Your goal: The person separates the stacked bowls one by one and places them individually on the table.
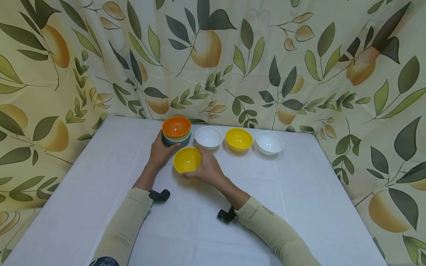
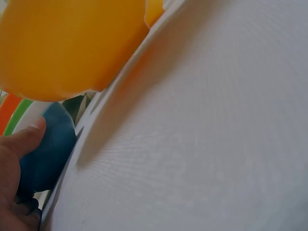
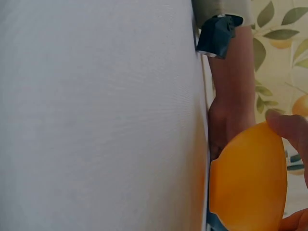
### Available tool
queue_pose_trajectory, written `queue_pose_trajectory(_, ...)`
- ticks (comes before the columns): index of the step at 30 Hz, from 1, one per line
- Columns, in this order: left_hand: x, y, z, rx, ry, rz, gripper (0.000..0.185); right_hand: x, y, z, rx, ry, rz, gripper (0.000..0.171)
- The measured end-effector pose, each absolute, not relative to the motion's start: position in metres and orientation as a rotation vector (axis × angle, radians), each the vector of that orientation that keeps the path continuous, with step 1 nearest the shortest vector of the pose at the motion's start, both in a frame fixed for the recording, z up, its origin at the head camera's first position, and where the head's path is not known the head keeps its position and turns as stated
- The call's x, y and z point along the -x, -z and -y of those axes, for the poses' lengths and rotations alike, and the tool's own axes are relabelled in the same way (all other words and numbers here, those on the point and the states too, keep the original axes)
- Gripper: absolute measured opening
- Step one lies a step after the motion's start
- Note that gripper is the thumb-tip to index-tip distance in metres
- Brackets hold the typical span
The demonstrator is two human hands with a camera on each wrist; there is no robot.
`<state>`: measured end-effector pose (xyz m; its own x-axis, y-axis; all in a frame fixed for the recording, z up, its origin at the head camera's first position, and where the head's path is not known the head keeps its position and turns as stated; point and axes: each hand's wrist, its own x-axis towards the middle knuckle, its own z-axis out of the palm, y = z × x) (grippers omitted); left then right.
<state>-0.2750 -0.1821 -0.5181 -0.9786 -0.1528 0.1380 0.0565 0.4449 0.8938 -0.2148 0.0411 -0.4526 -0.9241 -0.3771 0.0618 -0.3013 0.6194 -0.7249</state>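
Now a yellow bowl (image 1: 187, 159) sits grasped in the right hand (image 1: 206, 169).
Just behind it, the left hand (image 1: 160, 151) grips the bowl stack (image 1: 176, 130) on the tabletop (image 1: 299, 207).

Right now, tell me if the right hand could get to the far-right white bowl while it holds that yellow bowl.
Probably yes. The right hand grips the yellow bowl near the stack; the white bowl sits to its right across bare table. But its grip is taken up by the bowl.
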Motion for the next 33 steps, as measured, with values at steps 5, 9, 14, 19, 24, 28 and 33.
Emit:
queue_pose_trajectory(5, 0.2752, 0.517, 0.181, -0.095, 1.556, 2.504, 0.104, 0.2155, 0.4551, -0.0412, 0.552, 1.189, -2.738, 0.119)
queue_pose_trajectory(9, 0.2755, 0.5163, 0.1805, -0.097, 1.567, 2.501, 0.104, 0.2165, 0.4561, -0.0415, 0.548, 1.187, -2.737, 0.119)
queue_pose_trajectory(14, 0.2765, 0.5162, 0.1804, -0.11, 1.573, 2.506, 0.104, 0.219, 0.4579, -0.042, 0.553, 1.173, -2.742, 0.119)
queue_pose_trajectory(19, 0.2771, 0.5156, 0.1803, -0.109, 1.571, 2.498, 0.104, 0.2211, 0.4582, -0.0418, 0.541, 1.173, -2.747, 0.121)
queue_pose_trajectory(24, 0.2778, 0.5165, 0.1806, -0.106, 1.573, 2.496, 0.104, 0.2212, 0.4572, -0.043, 0.529, 1.148, -2.743, 0.122)
queue_pose_trajectory(28, 0.2779, 0.5158, 0.1804, -0.123, 1.576, 2.503, 0.104, 0.2206, 0.4557, -0.0452, 0.516, 1.133, -2.719, 0.125)
queue_pose_trajectory(33, 0.277, 0.5159, 0.1809, -0.129, 1.576, 2.508, 0.105, 0.2182, 0.4548, -0.0493, 0.514, 1.133, -2.686, 0.128)
